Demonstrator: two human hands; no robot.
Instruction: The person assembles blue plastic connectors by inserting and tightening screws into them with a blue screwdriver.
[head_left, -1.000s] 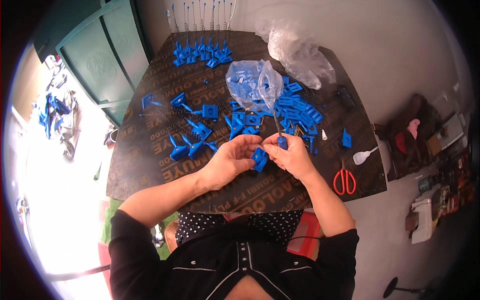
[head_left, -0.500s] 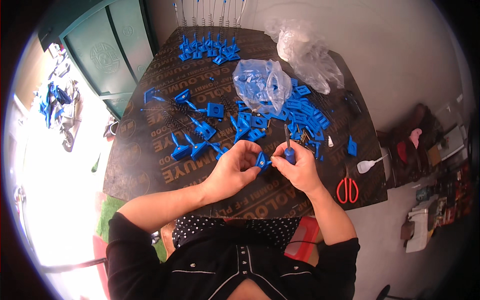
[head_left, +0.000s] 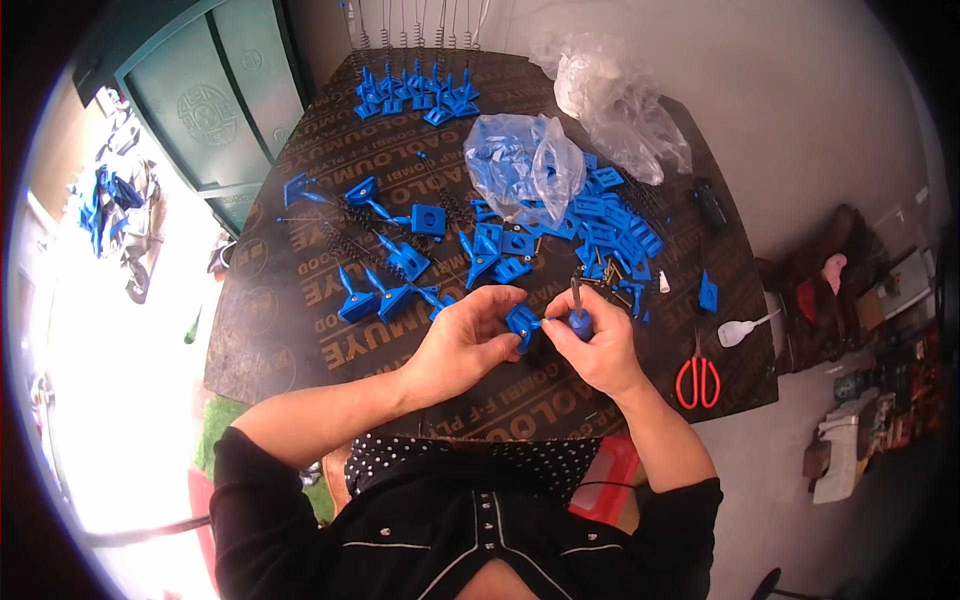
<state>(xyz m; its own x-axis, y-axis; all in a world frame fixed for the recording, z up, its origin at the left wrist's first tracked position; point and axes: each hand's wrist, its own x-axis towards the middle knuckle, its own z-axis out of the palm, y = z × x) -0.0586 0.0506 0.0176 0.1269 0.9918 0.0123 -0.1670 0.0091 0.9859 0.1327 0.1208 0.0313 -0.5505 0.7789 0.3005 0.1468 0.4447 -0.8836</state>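
Near the front of the table my left hand [head_left: 462, 345] is closed on a blue plastic bracket [head_left: 521, 324], gripping it between thumb and fingers. A screw head shows on the bracket's side. My right hand [head_left: 605, 350] is closed round a screwdriver [head_left: 580, 318] with a blue handle, its shaft pointing away from me. The thumb and fingertip of that hand also meet at the narrow tip of the bracket; what exactly they pinch there is too small to tell. Left of my hands lie several similar blue brackets [head_left: 392, 302] with stems.
Beyond my hands is a pile of loose blue parts [head_left: 605, 225] with screws, beside a clear bag [head_left: 525, 165] of blue pieces. Spring-topped blue assemblies [head_left: 415, 92] stand at the far edge. Red-handled scissors [head_left: 697, 382] and a white bottle [head_left: 738, 331] lie at right.
The blue bracket has turned slightly in my left hand, showing a different side. The screwdriver in my right hand has tilted a little; both hands stay in nearly the same place.
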